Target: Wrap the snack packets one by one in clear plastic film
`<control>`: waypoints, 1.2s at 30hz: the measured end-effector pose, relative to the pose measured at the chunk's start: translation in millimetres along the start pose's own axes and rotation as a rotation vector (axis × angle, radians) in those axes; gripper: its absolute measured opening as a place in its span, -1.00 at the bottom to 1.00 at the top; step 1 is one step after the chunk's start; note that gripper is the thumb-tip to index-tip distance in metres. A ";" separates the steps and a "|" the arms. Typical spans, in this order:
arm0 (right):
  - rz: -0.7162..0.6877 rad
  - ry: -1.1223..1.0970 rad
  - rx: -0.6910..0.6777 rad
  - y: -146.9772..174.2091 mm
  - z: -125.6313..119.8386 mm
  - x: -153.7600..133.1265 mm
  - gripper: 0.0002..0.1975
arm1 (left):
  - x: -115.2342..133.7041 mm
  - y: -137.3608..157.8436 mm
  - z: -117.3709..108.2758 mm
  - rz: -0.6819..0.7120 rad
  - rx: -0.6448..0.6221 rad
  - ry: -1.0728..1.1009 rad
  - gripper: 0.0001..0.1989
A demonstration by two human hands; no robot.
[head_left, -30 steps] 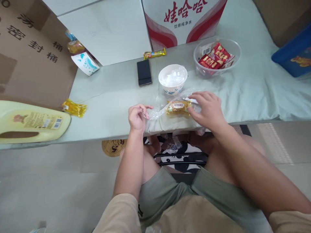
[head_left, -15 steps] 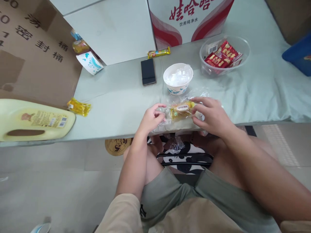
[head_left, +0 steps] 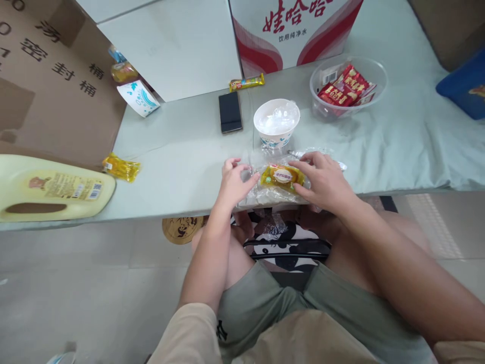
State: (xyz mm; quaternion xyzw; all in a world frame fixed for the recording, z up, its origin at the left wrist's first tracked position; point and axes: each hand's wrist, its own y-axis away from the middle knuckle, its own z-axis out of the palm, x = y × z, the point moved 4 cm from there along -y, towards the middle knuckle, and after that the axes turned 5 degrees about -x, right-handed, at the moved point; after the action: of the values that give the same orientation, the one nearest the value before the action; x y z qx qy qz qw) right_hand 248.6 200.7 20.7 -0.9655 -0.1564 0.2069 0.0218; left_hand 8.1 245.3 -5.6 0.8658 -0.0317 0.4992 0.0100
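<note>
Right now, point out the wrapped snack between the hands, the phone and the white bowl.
Wrapped snack [head_left: 283,176], head view: label.
Phone [head_left: 230,111], head view: screen.
White bowl [head_left: 275,140], head view: front wall.

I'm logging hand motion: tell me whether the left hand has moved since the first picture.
Yes: judged against the phone, the left hand has moved rightward, closer to the yellow packet.

A pale green cloth [head_left: 182,172] covered the long surface in front of me, fairly smooth on the left and softly creased toward the right. A big printed cardboard box [head_left: 76,114] stood at the left, with a plain white panel [head_left: 182,60] and a red-and-white carton [head_left: 257,43] along the back. Below, the grey tiled floor [head_left: 113,288] showed faint seams, and a pale, striped patch of light [head_left: 432,222] lay on the right.
</note>
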 end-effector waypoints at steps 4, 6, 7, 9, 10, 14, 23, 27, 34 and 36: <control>-0.033 -0.050 -0.103 -0.5 3.0 -3.9 -0.65 | 16.8 7.9 16.8 0.014 -0.305 0.360 -0.71; -0.015 -0.131 -0.146 -1.1 1.5 -3.1 -0.70 | 22.8 9.7 19.0 -0.064 -0.336 0.614 -0.69; -0.009 -0.188 -0.154 -1.4 0.1 -2.4 -0.71 | 24.4 9.2 18.1 -0.107 -0.307 0.711 -0.67; -0.003 -0.317 -0.137 -2.4 -3.8 -0.6 -0.73 | 24.5 6.3 13.1 -0.191 -0.176 0.808 -0.67; 0.003 -0.372 -0.109 -3.0 -6.2 0.8 -0.73 | 23.2 4.4 9.7 -0.234 -0.089 0.816 -0.70; 0.091 -0.530 0.118 -4.2 -16.0 11.0 -0.69 | 17.5 0.1 -2.6 -0.378 0.191 0.733 -0.83; 0.367 -1.141 0.383 -16.1 -18.1 53.2 -0.58 | 19.8 0.6 -0.6 -0.386 0.137 0.722 -0.88; 0.269 -1.155 0.506 -35.5 -26.4 73.9 -0.48 | 19.7 -0.3 2.5 -0.393 0.114 0.696 -0.87; 0.366 -1.020 0.423 -25.6 -12.1 67.0 -0.70 | 19.7 -3.0 1.7 -0.385 0.077 0.656 -0.88; 0.306 -0.826 0.407 -18.5 -17.9 54.1 -0.78 | 19.8 -3.8 2.7 -0.381 0.041 0.638 -0.88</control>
State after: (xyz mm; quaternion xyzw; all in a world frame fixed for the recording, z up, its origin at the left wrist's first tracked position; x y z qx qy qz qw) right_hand 297.2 235.4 17.8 -0.7907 0.0356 0.6002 0.1154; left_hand 20.6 248.1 10.2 0.6571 0.1449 0.7336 0.0947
